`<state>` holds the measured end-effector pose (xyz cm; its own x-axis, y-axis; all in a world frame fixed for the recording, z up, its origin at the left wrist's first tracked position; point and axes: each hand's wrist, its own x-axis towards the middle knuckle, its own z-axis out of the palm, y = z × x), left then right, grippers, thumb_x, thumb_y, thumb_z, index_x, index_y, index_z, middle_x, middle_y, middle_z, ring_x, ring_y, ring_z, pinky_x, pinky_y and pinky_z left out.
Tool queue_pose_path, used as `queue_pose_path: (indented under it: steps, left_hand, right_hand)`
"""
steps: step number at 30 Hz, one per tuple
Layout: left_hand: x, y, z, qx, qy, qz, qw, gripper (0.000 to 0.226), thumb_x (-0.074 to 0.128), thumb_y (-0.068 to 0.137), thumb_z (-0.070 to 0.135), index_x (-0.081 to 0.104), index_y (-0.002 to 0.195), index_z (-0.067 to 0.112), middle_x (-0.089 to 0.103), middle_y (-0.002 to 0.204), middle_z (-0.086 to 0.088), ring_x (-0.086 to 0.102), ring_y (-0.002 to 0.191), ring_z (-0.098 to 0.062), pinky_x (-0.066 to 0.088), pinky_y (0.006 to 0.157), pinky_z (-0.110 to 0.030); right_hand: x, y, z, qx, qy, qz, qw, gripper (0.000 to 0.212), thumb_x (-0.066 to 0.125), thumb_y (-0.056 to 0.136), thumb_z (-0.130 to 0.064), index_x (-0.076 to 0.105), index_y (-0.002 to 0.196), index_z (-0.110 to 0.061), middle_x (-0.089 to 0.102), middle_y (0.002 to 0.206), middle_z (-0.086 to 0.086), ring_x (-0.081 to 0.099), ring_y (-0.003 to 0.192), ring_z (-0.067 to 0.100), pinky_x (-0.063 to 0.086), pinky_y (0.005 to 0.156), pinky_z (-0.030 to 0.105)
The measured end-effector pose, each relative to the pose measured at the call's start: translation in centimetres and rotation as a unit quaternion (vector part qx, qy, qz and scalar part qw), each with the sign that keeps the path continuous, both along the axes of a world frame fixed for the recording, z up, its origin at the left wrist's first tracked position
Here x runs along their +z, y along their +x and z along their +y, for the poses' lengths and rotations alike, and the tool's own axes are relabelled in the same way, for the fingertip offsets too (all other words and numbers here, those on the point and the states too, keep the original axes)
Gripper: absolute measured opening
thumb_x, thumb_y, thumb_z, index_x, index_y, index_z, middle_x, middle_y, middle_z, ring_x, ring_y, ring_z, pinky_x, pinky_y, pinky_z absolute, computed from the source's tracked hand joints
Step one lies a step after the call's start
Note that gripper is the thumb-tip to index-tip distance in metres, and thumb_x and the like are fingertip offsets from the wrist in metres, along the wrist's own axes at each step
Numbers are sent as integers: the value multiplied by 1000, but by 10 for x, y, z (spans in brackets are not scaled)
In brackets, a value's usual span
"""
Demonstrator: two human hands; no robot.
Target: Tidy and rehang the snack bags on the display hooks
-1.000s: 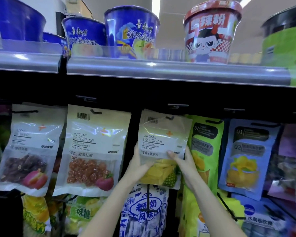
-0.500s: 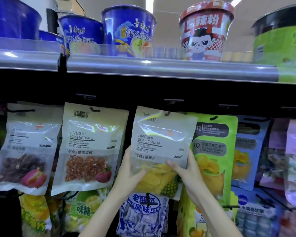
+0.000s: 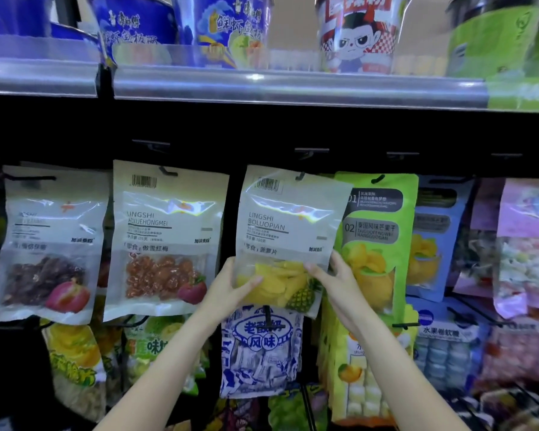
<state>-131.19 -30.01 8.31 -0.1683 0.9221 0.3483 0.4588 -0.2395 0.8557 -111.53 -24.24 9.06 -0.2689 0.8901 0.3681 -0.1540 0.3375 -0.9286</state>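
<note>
Both hands pinch the pineapple bag by its lower corners, left hand, right hand, its top hole at a hook under the shelf

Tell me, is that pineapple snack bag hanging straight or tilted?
Tilted. The white pineapple snack bag leans with its top edge sloping down to the right, held low by the left hand and right hand.

Bright, even store light falls from above. Glare streaks the shelf rail across the upper frame and the clear pineapple bag at centre. Wide-angle bending curves the edges; the right side blurs, perhaps from motion.
</note>
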Motion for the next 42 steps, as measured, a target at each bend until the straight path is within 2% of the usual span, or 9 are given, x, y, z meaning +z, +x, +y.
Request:
queue_pose_path:
  steps: [3, 8, 12, 22, 25, 27, 33, 37, 42]
  left_hand:
    - [-6, -1, -2, 29, -9, 6, 1000, 40, 59, 89, 31, 48, 125, 19, 52, 126, 4, 46, 118, -9, 33, 94, -20]
    - [-11, 1, -3, 46, -29, 6, 998, 59, 57, 88, 39, 41, 136, 8, 44, 142, -5, 39, 130, -19, 31, 107, -33]
    - [-16, 6, -11, 72, 11, 22, 997, 62, 60, 89, 32, 33, 139, 8, 43, 141, -5, 38, 117, -7, 29, 95, -22]
    - [7, 29, -15, 174, 219, 105, 954, 60, 52, 93, 15, 23, 145, 15, 21, 153, 0, 19, 138, -8, 11, 109, -19]
    - [24, 59, -12, 148, 282, 153, 935, 55, 46, 93, 6, 26, 144, 13, 22, 152, 0, 16, 131, 4, 4, 105, -2]
    - [31, 83, -8, 115, 302, 215, 922, 53, 39, 91, 11, 28, 143, 15, 27, 150, -1, 19, 134, -2, 10, 112, -16]
    - [53, 128, 48, 178, 326, 430, 823, 53, 29, 89, 18, 27, 142, 11, 37, 148, -9, 24, 139, -22, 13, 116, -46]
    - [85, 130, 83, 258, 340, 474, 770, 47, 43, 82, 13, 41, 130, 11, 55, 129, -16, 40, 125, -27, 22, 109, -49]
    - [113, 138, 89, 361, 334, 433, 755, 25, 49, 75, 13, 49, 100, 13, 61, 86, -16, 47, 87, -29, 29, 81, -37]
  right_hand:
    - [-13, 4, -7, -44, 8, -106, 993, 28, 61, 89, -20, 56, 117, -24, 61, 114, -14, 56, 113, 7, 44, 86, 15]
    - [-25, 9, -20, -141, 45, -261, 954, 40, 55, 93, -20, 47, 131, -9, 52, 129, 2, 46, 124, 20, 36, 96, 27]
    - [-29, 10, -29, -126, 29, -319, 939, 39, 52, 94, -18, 44, 132, -9, 48, 136, 5, 50, 120, 19, 40, 88, 24]
    - [9, 43, -47, -254, 129, -220, 933, 32, 57, 91, -13, 50, 122, -10, 58, 118, 1, 53, 93, 7, 40, 78, 15]
    - [33, 61, -39, -349, 202, -145, 904, 37, 59, 89, -12, 48, 124, -9, 53, 121, 3, 49, 109, 13, 40, 93, 22]
    - [46, 74, -24, -386, 205, -126, 891, 52, 62, 88, -19, 38, 133, -10, 40, 134, 6, 37, 125, 19, 28, 98, 23]
    - [71, 98, 29, -139, 87, -27, 986, 73, 63, 84, -36, 21, 144, -26, 38, 142, -3, 38, 130, 18, 37, 106, 42]
    - [96, 102, 53, -83, 143, -37, 985, 48, 55, 93, -27, 34, 137, -25, 42, 122, -20, 39, 114, 2, 34, 91, 17]
    - [107, 100, 71, -103, 144, -14, 984, 24, 50, 96, -20, 59, 112, -5, 63, 111, 5, 56, 105, 22, 39, 81, 29]
